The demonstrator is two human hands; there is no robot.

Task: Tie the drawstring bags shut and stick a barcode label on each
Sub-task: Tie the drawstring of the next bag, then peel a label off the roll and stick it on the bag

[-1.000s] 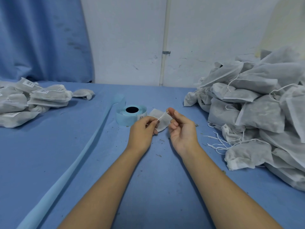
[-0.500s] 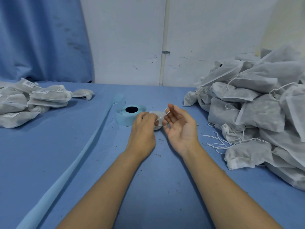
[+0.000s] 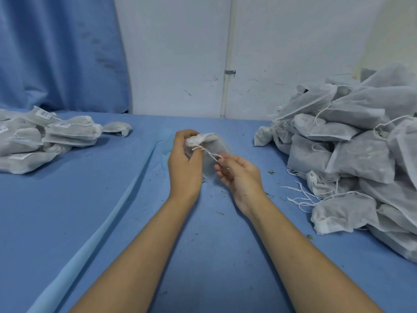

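Centre of frame, held up above the surface: one drawstring bag, thin white non-woven fabric, semi-sheer, greyish fill showing through. Body is motion-blurred. Neck is bunched into a crumpled white ruffle, no barcode visible on it.

Thin white drawstring runs taut from the neck down-right.

Left hand: fingers curled round the gathered neck, gripping it.
Right hand: thumb and fingertip pinch the free end of the cord, other fingers loosely curled, palm up.

Right of frame: big heap of bags, same soft fabric, pillow-shaped, loose cords trailing onto the surface.
Left of frame: smaller stack of flat bags, with white barcode labels.

Surface is covered in matte blue cloth, flecked with dry plant bits. Pale blue ribbon-like strip runs diagonally from lower left toward centre. Behind: scuffed white wall, blue curtain upper left, white vertical pipe.
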